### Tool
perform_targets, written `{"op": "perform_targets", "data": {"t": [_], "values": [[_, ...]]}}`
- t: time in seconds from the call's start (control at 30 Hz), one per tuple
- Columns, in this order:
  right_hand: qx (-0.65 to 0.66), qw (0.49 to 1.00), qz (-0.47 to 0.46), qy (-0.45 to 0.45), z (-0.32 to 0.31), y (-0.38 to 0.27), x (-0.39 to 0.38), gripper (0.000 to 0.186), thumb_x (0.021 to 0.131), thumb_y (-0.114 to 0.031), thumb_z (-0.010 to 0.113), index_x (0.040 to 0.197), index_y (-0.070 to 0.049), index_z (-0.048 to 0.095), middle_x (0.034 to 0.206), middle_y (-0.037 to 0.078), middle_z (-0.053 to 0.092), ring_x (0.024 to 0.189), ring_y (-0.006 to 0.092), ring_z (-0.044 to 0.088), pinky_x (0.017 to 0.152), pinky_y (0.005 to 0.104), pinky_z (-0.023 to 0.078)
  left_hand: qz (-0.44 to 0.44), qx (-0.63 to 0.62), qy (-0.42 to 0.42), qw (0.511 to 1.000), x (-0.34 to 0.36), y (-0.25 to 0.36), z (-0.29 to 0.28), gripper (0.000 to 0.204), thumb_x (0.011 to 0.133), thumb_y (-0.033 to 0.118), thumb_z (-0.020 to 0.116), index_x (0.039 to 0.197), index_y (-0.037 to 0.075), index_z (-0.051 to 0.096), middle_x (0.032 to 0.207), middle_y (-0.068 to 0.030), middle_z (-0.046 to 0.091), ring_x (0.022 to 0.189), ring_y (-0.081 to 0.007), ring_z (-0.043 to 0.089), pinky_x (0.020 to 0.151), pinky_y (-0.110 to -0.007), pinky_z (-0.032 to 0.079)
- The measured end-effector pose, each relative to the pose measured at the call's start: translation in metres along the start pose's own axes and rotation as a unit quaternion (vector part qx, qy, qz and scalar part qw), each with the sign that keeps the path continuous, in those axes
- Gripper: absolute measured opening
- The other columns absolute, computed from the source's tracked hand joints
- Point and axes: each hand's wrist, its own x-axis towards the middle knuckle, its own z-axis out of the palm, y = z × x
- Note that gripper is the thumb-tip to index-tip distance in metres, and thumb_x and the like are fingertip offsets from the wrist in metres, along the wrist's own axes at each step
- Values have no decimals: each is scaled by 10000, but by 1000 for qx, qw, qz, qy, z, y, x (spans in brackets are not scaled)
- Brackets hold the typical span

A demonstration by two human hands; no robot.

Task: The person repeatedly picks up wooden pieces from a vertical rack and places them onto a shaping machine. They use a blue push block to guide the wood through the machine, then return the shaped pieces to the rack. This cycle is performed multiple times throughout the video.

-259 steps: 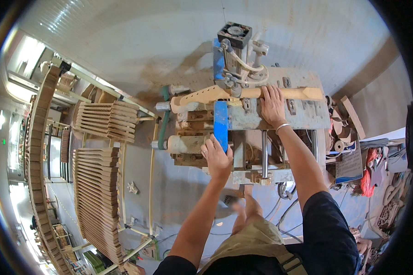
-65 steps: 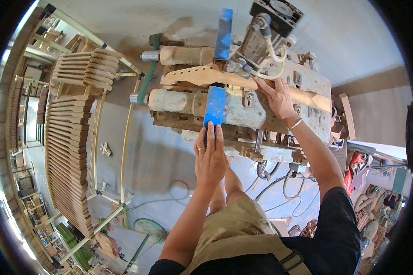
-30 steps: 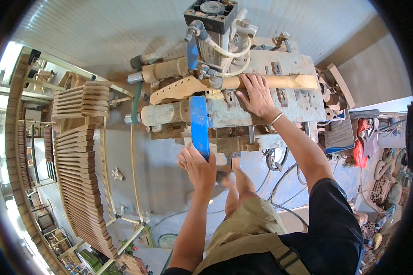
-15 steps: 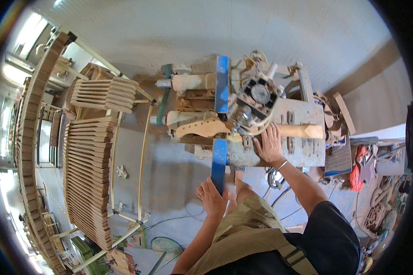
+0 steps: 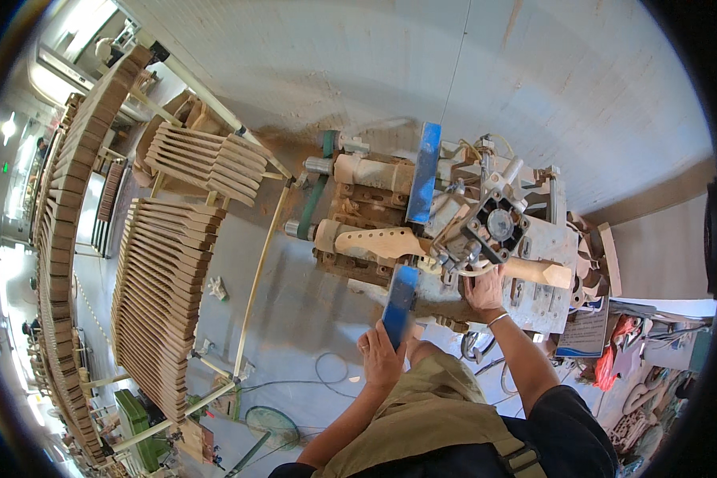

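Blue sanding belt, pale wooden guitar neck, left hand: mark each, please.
Blue sanding belt (image 5: 424,171), head view, upper stretch.
Pale wooden guitar neck (image 5: 378,241), head view, headstock face.
Left hand (image 5: 381,357), head view, back of hand.

I see a bright blue sanding belt (image 5: 413,231) running across a grey-white machine (image 5: 534,263). The guitar neck blank (image 5: 382,241) on it is pale tan wood, like the stacked necks (image 5: 167,287) on the racks. A green pipe (image 5: 315,187) sits left of the machine. My apron (image 5: 430,414) is khaki, my sleeve (image 5: 570,426) black.
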Motion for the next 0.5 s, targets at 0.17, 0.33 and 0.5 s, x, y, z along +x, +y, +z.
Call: {"op": "perform_targets", "data": {"t": [0.17,0.33,0.5], "values": [[-16,1000,2,10,-7,9,50,516,935,-202,667,1424,-58,584,1474,272,505,1410,473,413,1238,610,243,-1,-8,13,1000,43,11,14,702,919,300,750,1445,-55,448,1201,-219,507,1134,-438,484,1015,-547,388],[-13,999,21,43,-11,31,106,564,964,-201,657,1511,-122,543,1498,253,502,1428,452,417,1238,593,269,15,-36,17,999,106,33,20,673,925,289,748,1427,-48,455,1190,-211,502,1144,-431,482,1032,-542,383],[-6,993,-6,120,-19,46,165,519,962,-221,675,1455,-91,578,1392,243,553,1343,457,481,1189,556,362,49,34,83,995,166,67,13,661,935,307,742,1415,-54,466,1207,-210,498,1161,-422,481,1032,-539,384]]}}
